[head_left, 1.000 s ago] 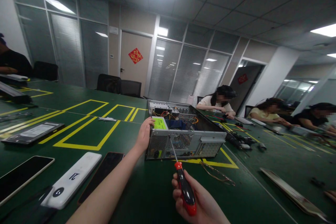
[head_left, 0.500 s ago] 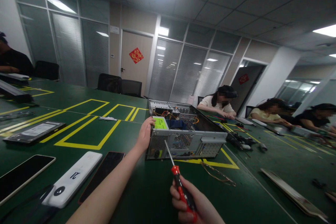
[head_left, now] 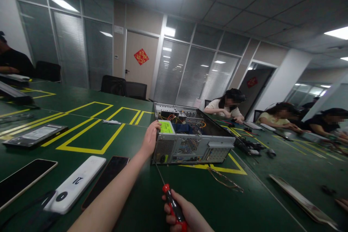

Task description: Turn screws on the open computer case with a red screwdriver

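An open computer case (head_left: 201,145) lies on the green table with its back panel facing me. My left hand (head_left: 150,138) grips its left edge, fingers curled over the top beside the power supply (head_left: 166,127) with its yellow-green label. In my right hand (head_left: 181,208) is a red and black screwdriver (head_left: 174,203), its shaft slanting up and left. The tip is close to the lower left corner of the back panel; whether it touches there I cannot tell. Coloured cables show inside the case.
Left of my forearm lie a dark phone (head_left: 106,179), a white device marked 21 (head_left: 77,185), another phone (head_left: 27,179) and a hard drive (head_left: 35,136). Glasses (head_left: 225,179) rest right of the case, near black cables (head_left: 248,146). Several people sit around the table.
My right hand has moved the screwdriver left and down, from the middle-left of the back panel to its lower left corner. My left hand and the case have stayed put.
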The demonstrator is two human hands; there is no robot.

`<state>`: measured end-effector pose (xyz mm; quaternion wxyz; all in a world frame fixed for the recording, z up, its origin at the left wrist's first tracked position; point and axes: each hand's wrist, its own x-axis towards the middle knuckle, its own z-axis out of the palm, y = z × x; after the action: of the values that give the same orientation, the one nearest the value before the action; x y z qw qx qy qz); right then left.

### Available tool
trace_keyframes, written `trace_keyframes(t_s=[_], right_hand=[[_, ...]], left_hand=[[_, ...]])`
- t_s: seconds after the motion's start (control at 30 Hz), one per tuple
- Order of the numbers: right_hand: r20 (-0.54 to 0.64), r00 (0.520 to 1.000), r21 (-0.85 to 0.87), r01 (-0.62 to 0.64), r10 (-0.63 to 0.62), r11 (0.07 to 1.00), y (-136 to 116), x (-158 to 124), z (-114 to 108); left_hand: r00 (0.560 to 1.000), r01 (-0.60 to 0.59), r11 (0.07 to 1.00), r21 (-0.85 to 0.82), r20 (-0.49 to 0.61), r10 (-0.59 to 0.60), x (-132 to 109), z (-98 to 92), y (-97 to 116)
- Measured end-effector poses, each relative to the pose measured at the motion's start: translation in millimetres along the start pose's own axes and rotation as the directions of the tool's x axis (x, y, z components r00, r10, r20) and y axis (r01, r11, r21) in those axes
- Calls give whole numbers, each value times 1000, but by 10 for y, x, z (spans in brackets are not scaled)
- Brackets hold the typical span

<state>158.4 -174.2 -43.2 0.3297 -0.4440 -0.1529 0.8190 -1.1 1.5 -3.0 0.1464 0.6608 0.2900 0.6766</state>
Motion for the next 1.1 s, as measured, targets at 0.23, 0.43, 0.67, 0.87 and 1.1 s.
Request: trace_keyframes(t_s=[0.23,0.43,0.67,0.87,1.1], right_hand=[[-15,1000,5,-17,17,1000,2,29,-15],[-5,1000,-3,-18,18,1000,12,32,-8],[-8,1000,4,10,-10,1000,54,86,-34],[-28,999,-12,16,-16,1000,82,122,-60],[-49,999,-7,0,0,1000,83,120,-72]], left_hand=[[1000,-3,1000,6,3,3,-2,-7,22],[1000,-7,1000,4,-3,7,2,-7,31],[1000,-16,1000,5,1,16,-2,-5,10],[1000,-15,1000,2,6,15,3,-10,37],[1000,7,1000,5,8,-7,1,-9,36]])
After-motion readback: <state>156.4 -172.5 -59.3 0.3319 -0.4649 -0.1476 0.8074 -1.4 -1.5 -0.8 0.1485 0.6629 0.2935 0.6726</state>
